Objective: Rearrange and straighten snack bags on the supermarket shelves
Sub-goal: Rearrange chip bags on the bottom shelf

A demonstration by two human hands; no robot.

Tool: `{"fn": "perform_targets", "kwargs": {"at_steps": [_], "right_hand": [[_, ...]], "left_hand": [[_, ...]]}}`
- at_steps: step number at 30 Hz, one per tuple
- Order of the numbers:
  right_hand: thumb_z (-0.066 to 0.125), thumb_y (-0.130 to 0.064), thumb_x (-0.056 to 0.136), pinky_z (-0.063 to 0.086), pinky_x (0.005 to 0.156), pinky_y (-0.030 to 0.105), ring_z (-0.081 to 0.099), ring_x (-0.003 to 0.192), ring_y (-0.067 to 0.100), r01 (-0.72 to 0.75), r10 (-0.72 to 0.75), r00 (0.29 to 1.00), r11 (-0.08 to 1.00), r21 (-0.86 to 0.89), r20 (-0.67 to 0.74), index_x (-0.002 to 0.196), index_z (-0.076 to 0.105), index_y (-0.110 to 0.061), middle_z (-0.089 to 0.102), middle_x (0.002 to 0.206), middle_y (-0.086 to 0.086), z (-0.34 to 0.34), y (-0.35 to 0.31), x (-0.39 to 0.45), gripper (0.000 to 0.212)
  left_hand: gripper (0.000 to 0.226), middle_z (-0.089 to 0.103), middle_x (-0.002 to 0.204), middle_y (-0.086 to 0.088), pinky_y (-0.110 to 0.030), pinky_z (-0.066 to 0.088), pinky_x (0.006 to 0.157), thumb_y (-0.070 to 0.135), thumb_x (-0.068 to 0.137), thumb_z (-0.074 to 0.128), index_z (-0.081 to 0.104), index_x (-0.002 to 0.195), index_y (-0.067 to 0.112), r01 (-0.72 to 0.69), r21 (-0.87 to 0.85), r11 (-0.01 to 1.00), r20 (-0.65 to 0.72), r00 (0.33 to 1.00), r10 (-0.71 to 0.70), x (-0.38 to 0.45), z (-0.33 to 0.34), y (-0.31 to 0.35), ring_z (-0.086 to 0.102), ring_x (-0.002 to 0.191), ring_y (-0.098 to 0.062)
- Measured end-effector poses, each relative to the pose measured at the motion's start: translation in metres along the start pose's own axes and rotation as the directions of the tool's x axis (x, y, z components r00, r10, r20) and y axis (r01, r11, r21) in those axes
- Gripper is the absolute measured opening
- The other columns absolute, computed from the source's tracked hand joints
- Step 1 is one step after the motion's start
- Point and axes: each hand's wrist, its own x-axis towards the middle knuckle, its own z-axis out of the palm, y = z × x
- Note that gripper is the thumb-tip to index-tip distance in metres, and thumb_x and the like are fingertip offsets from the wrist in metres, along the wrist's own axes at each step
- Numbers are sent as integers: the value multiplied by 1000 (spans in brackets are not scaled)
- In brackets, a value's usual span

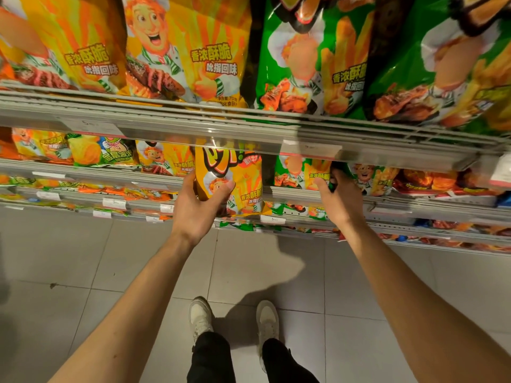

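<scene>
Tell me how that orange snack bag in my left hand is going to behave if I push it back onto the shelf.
The orange snack bag looks puffed with air, so it is probably light and squashy. Its glossy film may slide in the left hand, which grips only its lower left edge. Standing upright with its base past the shelf lip, it could tip forward.

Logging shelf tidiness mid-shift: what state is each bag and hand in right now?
left hand: grips the yellow bag
yellow bag: upright, held out in front of the shelf edge
right hand: fingers curled round the green bag
green bag: upright on the shelf
</scene>
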Motion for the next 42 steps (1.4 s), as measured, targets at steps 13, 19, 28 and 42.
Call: {"fn": "perform_targets", "kwargs": {"at_steps": [13, 19, 28, 42], "right_hand": [[69, -41, 94, 43, 107, 27, 53, 126, 5, -42, -107, 918, 931, 361, 382, 145, 52, -23, 58, 143, -8, 31, -59, -51, 57], [74, -44, 90, 34, 115, 30, 45, 138, 9, -152, -52, 891, 903, 402, 452, 154, 40, -20, 51, 151, -5, 51, -72, -42, 76], [73, -20, 94, 33, 71, -11, 49, 83, -38, -107, -52, 964, 820, 562, 261, 99, 55, -40, 58, 78, -52, 45, -84, -20, 27], [66, -38, 97, 54, 96, 51, 61, 122, 31, 12, -54, 983, 973, 232, 175, 133, 54, -15, 65, 131, 8, 66, -102, -11, 45]], "left_hand": [[55, 75, 103, 22, -3, 50, 67, 46, 89, 75, 56, 139, 28, -26, -12, 1000, 85, 996, 27, 9, 15, 4, 70, 95, 8], [58, 73, 117, 15, -12, 50, 88, 54, 93, 64, 52, 144, 29, -14, 80, 997, 175, 985, 0, 20, 4, 6, 67, 109, -1], [54, 29, 159, -12, -41, 33, 119, 24, 103, 58, 42, 153, 13, -184, 529, 829, -95, 957, 273, 27, -37, -3, 33, 144, -24], [67, -4, 172, -2, -41, 26, 124, 9, 101, 53, 26, 161, 16, -236, 597, 767, 112, 971, 212, 43, -46, -14, 5, 158, -23]]}}
